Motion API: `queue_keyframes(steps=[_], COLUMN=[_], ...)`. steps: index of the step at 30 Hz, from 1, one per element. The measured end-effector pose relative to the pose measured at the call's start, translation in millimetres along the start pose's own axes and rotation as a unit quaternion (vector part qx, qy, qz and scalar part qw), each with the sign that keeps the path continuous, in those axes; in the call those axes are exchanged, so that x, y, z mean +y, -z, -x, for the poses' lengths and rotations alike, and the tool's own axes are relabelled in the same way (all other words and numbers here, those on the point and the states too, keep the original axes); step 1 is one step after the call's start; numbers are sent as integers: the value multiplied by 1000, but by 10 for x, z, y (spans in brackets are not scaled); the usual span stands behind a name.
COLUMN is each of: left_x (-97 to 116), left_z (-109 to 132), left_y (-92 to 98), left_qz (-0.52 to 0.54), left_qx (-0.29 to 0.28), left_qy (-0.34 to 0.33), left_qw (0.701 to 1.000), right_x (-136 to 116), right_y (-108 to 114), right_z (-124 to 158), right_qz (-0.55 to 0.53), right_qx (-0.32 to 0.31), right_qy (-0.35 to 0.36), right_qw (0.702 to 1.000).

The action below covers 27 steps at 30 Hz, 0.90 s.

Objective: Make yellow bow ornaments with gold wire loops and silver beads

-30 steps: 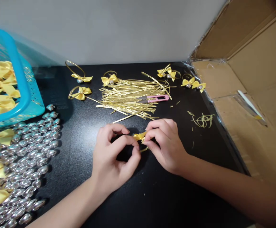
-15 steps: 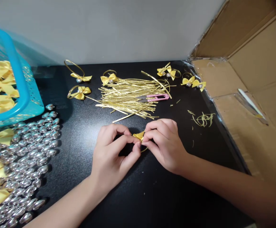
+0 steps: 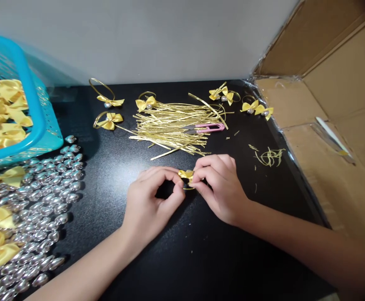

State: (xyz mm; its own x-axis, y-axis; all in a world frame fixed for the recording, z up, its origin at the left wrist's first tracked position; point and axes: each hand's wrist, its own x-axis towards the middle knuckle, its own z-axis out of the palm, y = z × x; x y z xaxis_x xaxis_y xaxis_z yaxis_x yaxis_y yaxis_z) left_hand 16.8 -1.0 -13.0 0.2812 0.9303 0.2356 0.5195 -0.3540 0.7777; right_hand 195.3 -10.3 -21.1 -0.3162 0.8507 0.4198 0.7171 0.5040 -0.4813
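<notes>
Both hands meet over the black table and pinch one small yellow ribbon bow with a gold wire loop under it. My left hand grips it from the left with thumb and forefinger. My right hand holds it from the right, fingers curled tight. Just beyond lies a heap of gold twist ties with pink snips resting on it.
Finished bows on gold loops lie along the back of the table. A blue basket of yellow bows stands at the left, with several silver heart beads spread below it. An open cardboard box fills the right side. Gold wire offcuts lie near it.
Both hands have shifted slightly away from me with the bow, and the pinch has tightened. The view has turned a little to the left.
</notes>
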Motion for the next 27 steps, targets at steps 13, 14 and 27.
queue_keyframes(steps=[13, 14, 27], left_x=[-18, -22, -14], left_z=[-2, -2, -2], left_y=[-11, -14, -22], left_qz=[5, 5, 37], left_qx=[9, 6, -7], left_qy=[-38, -38, 21], left_qw=[999, 999, 999], right_x=[2, 2, 8], right_y=[14, 17, 1], right_z=[-14, -17, -22], right_qz=[-12, -15, -27], right_qx=[-16, -18, -27], right_qy=[7, 7, -25], right_qw=[1000, 1000, 999])
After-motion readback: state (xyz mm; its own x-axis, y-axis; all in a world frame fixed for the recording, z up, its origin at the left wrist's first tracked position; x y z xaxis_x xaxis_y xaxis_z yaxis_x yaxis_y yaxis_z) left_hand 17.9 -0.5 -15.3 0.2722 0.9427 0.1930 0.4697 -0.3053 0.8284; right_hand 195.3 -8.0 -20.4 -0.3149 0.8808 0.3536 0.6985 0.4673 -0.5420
